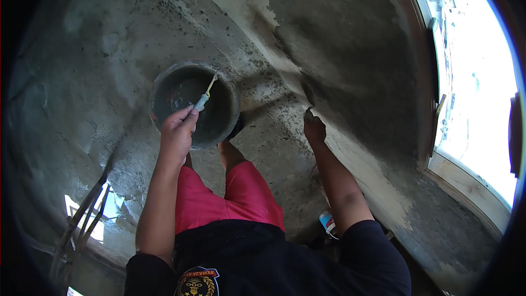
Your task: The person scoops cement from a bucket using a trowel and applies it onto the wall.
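Note:
My left hand [178, 126] is closed around the pale grey handle of a slim tool [204, 100]. A thin yellowish shaft runs up from that handle over a round, dark grey basin [234, 101]; I cannot make out the tool's exact kind. The basin stands in front of my legs, with its inside in shadow and some wet-looking marks in it. Over on the right, my right hand [314, 127] is at the rough wall, its fingers mostly curled and a dark tip pointing up at the wall's surface. Whether it holds anything is hidden.
The grey cement wall [339, 49] slopes along the right, patchy dark and light. Beyond it is a bright window opening [476, 77] with a frame. Poles or sticks [82, 222] stand at the lower left. A blue and white container [329, 223] sits by my right elbow.

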`<state>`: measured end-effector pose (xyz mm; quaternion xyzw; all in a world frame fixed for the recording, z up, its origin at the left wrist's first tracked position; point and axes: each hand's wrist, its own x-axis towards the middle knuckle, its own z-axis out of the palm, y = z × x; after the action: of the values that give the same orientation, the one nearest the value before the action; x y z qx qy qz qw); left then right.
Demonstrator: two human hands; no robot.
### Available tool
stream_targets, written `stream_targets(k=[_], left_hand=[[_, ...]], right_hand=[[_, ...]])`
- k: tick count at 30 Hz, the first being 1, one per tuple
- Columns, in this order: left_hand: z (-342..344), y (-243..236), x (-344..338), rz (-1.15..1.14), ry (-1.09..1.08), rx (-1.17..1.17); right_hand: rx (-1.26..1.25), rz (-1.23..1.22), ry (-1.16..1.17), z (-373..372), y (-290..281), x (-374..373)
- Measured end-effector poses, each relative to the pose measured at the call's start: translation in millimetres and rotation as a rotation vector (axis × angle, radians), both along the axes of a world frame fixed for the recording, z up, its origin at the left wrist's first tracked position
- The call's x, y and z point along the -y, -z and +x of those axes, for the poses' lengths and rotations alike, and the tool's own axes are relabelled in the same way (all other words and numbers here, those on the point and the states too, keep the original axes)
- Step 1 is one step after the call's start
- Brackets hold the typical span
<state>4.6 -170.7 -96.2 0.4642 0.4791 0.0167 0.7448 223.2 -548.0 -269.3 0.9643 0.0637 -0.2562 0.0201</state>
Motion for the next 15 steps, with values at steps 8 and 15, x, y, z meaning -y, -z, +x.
stream_targets(k=[8, 15], left_hand=[[-11.8, -6.4, -9.9, 0.028, 0.020, -0.065], [-11.4, -0.8, -5.2, -0.017, -0.022, -0.009]], right_hand=[[-0.057, -0.037, -0.120, 59.4, 17.9, -89.0], [0.004, -0.089, -0.190, 46.0, 17.9, 1.0]])
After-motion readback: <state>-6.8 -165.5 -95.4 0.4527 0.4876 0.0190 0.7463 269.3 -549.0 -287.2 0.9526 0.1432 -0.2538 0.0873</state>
